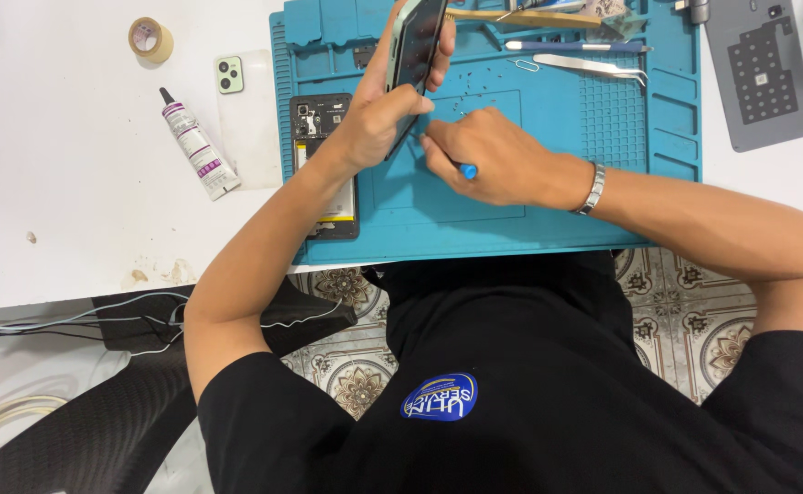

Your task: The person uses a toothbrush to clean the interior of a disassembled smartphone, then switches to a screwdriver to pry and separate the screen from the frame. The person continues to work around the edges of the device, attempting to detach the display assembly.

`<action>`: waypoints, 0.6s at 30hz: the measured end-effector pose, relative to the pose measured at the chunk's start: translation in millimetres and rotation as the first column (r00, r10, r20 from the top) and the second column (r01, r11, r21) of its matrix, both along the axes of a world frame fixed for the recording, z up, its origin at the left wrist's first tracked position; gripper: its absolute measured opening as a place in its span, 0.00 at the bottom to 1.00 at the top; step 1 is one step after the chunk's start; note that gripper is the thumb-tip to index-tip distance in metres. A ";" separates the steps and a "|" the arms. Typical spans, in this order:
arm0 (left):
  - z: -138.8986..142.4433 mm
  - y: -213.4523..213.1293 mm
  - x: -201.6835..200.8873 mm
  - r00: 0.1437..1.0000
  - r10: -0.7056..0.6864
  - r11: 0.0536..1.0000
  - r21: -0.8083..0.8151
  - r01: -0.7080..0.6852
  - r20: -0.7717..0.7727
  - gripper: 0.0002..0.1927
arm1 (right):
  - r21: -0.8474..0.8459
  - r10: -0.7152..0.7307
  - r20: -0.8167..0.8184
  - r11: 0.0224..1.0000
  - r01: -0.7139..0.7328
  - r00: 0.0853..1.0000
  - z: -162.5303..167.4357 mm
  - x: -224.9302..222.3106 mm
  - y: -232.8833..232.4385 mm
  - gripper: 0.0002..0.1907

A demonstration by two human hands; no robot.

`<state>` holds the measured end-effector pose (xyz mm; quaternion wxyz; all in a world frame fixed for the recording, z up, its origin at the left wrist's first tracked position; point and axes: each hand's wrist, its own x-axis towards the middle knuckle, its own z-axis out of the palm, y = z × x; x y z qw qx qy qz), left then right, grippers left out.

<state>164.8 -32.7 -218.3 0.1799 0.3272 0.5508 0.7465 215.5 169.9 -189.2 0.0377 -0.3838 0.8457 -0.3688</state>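
Black shirt (529,366) filling the foreground, left hand (378,114) gripping an upright phone (415,55), right hand (488,155) closing around a blue-tipped tool (466,170), both over a blue mat (548,137) on the counter (72,183)

This is a phone repair workshop, set up at a white table (72,201) that carries a blue silicone repair mat with moulded compartments (603,183). On the mat lie an opened black phone body with bare innards (323,137), steel tweezers (589,66), a blue-handled tool (575,46) and scattered tiny screws, while beside it sit a white glue tube with a black nozzle (198,146), a roll of tan tape (150,38) and a pale green phone back cover (241,101). A grey flat heating pad (760,73) at the table's far edge and loose cables by a black mesh chair (99,402) over patterned floor tiles (694,320) add to the bench-work look.
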 end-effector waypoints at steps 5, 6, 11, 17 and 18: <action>-1.9 -1.3 -1.2 1.000 0.009 1.000 0.005 -0.009 0.013 0.39 | -0.024 0.075 0.068 0.997 -0.073 0.995 3.5 3.3 -4.5 0.17; -2.2 -1.5 -1.4 1.000 0.008 1.000 0.004 -0.008 0.016 0.39 | -0.037 0.101 0.083 0.994 -0.098 0.991 4.1 3.7 -5.1 0.16; -3.8 -2.2 -3.0 0.999 0.011 0.999 0.039 -0.013 0.042 0.31 | -0.112 0.154 0.206 0.985 -0.133 0.966 7.0 2.9 -6.4 0.17; 0.7 0.2 -2.9 0.999 0.046 0.999 0.008 -0.046 0.002 0.21 | -0.156 0.120 0.492 0.987 -0.048 0.862 10.9 -8.7 -4.1 0.22; 2.9 0.6 -2.9 0.999 0.034 0.999 0.012 -0.033 -0.031 0.23 | -0.155 0.114 0.534 0.987 -0.035 0.838 11.8 -10.1 -3.2 0.22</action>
